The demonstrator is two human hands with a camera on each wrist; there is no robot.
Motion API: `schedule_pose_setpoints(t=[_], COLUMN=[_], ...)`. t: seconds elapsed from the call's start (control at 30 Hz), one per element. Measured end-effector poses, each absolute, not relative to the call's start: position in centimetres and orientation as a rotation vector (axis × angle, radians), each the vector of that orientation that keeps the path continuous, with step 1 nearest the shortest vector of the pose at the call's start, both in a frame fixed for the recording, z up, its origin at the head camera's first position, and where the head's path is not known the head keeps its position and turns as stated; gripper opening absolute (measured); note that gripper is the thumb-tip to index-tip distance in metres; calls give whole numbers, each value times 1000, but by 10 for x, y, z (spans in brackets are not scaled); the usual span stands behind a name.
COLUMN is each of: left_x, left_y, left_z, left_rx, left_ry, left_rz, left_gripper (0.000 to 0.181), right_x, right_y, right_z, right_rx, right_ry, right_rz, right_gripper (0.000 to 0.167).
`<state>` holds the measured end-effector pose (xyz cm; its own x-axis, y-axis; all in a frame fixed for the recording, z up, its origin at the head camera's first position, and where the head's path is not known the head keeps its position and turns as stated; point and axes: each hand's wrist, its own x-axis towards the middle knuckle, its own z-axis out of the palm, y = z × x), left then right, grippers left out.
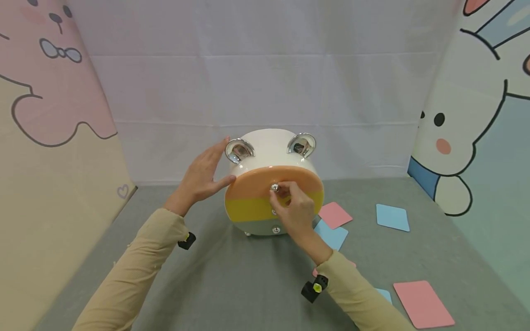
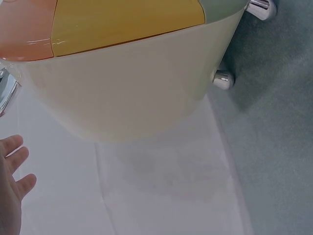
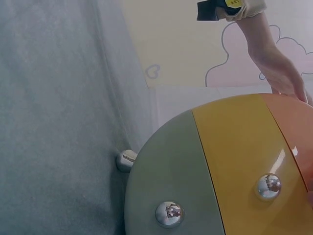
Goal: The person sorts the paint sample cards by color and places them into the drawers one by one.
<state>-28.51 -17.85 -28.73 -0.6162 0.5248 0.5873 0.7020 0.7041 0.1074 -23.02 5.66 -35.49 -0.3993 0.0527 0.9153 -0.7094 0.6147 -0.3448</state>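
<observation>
A rounded white box (image 1: pixel 269 147) with silver ears has a front of orange (image 1: pixel 252 181), yellow (image 1: pixel 248 209) and green (image 1: pixel 258 227) bands, each with a silver knob. My left hand (image 1: pixel 203 177) rests against the box's left side by the ear, fingers extended; the left wrist view shows part of this hand (image 2: pixel 12 181) beside the white side (image 2: pixel 122 93). My right hand (image 1: pixel 296 211) pinches the top silver knob (image 1: pixel 275 187) between thumb and fingers. In the right wrist view the yellow band's knob (image 3: pixel 268 186) and the green band's knob (image 3: pixel 169 214) are untouched.
Pink cards (image 1: pixel 335 215) and blue cards (image 1: pixel 392 217) lie on the grey table (image 1: pixel 198 276), right of the box, some partly behind my right arm. A white cloth (image 1: pixel 265 87) hangs behind. Printed panels with cartoon animals stand at both sides.
</observation>
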Motion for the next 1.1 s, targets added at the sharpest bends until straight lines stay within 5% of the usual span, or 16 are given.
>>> schedule_pose_setpoints(t=[0.47,1.1], left_x=[-285,-283], left_y=[-177,-177], left_z=[-291,-292], left_rx=[-954,-951], left_ry=[-2358,-2313], left_rz=[-464,-458], left_gripper=[92,93], right_x=[-215,-209], right_y=[61,65], right_z=[-352,-401], right_rx=[466,462], right_ry=[-1919,-2106], right_rz=[976,880], right_gripper=[20,18])
